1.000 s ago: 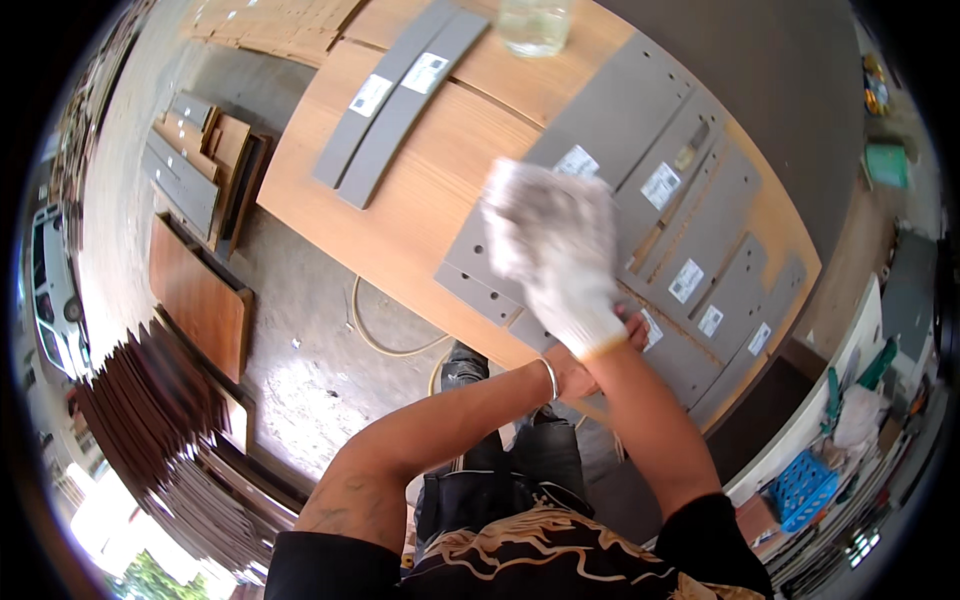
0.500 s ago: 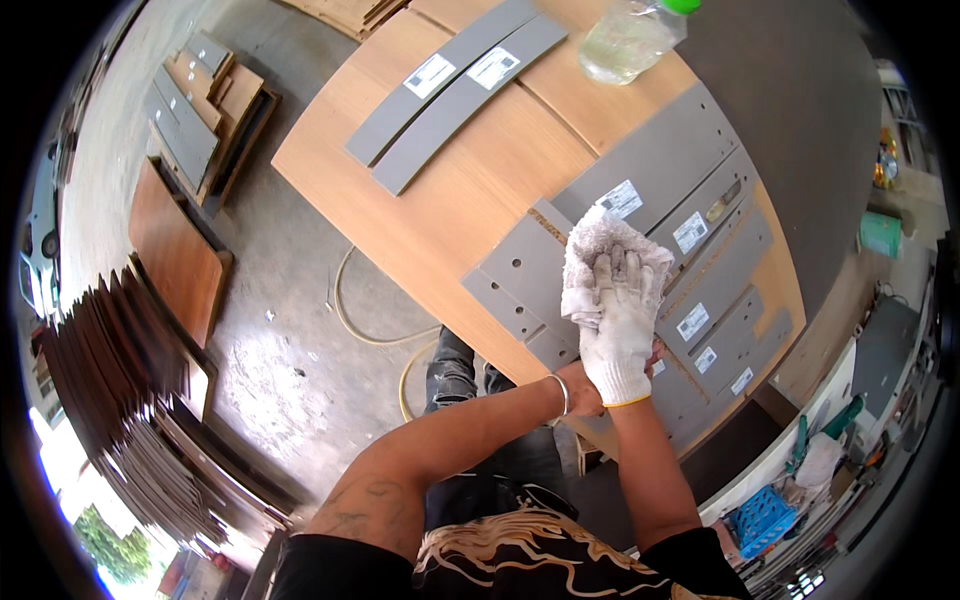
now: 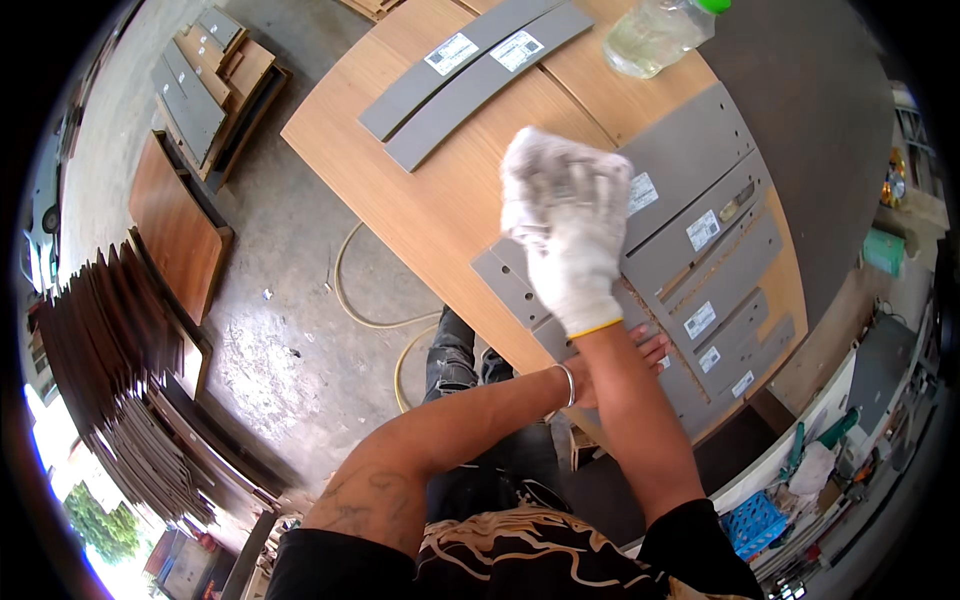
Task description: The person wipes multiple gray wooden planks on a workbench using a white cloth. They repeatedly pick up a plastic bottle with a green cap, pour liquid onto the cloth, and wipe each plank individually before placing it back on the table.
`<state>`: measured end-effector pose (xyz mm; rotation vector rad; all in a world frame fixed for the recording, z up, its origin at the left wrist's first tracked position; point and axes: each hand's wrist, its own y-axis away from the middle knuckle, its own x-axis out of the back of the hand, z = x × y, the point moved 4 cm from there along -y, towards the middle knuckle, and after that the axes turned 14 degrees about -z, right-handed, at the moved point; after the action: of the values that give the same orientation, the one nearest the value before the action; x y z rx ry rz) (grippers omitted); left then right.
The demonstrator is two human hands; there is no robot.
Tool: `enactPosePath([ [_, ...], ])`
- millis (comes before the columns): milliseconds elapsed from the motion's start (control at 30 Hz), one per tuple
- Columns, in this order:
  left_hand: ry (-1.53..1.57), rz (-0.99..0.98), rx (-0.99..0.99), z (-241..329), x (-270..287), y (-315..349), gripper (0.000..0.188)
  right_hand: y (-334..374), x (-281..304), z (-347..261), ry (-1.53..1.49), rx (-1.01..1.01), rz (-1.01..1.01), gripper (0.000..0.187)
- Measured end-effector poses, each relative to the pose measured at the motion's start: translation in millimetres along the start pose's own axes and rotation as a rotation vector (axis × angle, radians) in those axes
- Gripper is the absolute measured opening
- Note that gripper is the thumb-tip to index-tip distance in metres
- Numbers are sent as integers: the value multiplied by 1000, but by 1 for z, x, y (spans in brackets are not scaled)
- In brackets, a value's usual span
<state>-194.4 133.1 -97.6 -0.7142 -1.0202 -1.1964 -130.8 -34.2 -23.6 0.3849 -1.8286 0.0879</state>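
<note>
My right hand [image 3: 580, 245] wears a white knit glove with a yellow cuff edge. It grips a bunched whitish cloth [image 3: 525, 185] above several grey boards [image 3: 690, 140]. My left hand [image 3: 583, 384], bare with a silver bangle at the wrist, reaches under my right forearm. Its fingers lie stretched out on the near grey boards, and the forearm hides part of it. Several of the boards carry white labels; some show drilled holes and rough brown strips. They rest on a light wood-coloured panel [image 3: 430, 210].
Two curved grey strips [image 3: 480, 80] lie at the panel's far side. Close by stands a clear bottle [image 3: 650, 45] with a green cap. Brown boards [image 3: 110, 350] lean in a row at left. A hose [image 3: 345, 300] crosses the floor. A blue basket [image 3: 755, 525] sits at lower right.
My right hand has moved left and away from me with the cloth, and looks lifted. More of my left hand's fingers show now. The view has shifted slightly.
</note>
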Motion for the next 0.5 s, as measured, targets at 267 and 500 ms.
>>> enactPosePath([
  [267, -705, -98, 284, 5, -11, -3, 67, 16, -13, 21, -117, 258, -139, 50],
  [500, 490, 16, -52, -9, 3, -6, 66, 34, 3, -21, -139, 407, -154, 50],
])
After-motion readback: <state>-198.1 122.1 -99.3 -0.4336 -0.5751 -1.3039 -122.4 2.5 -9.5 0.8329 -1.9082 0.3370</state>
